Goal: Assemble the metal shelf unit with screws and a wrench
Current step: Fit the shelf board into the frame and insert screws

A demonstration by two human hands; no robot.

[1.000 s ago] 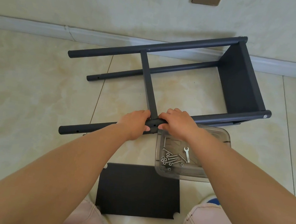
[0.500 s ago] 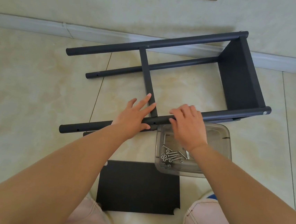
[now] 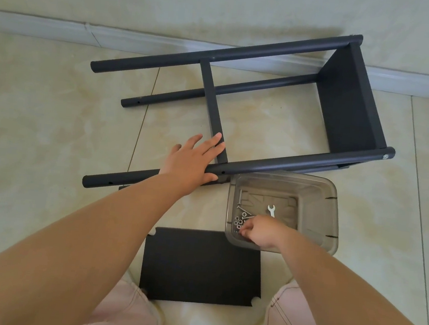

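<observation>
The dark grey shelf frame lies on its side on the tiled floor; its near pole [image 3: 300,162] runs left to right. A middle shelf panel [image 3: 211,104] and an end shelf panel [image 3: 350,104] sit between the poles. My left hand [image 3: 192,163] rests flat on the near pole, its straight fingers reaching the middle panel. My right hand [image 3: 261,232] is inside the clear plastic box [image 3: 335,200], fingertips bunched and pinching a screw among the screws and nuts [image 3: 239,217]. A small silver wrench [image 3: 271,210] lies in the box beyond that hand.
A loose black shelf panel [image 3: 198,265] lies flat on the floor between my knees [image 3: 125,311], just left of the box. The wall and its baseboard [image 3: 38,24] run behind the frame. Bare tiles stretch to the left and right.
My right hand left the near pole and dropped into the box onto the screws. My left hand let go of its grip and now lies flat on the pole.
</observation>
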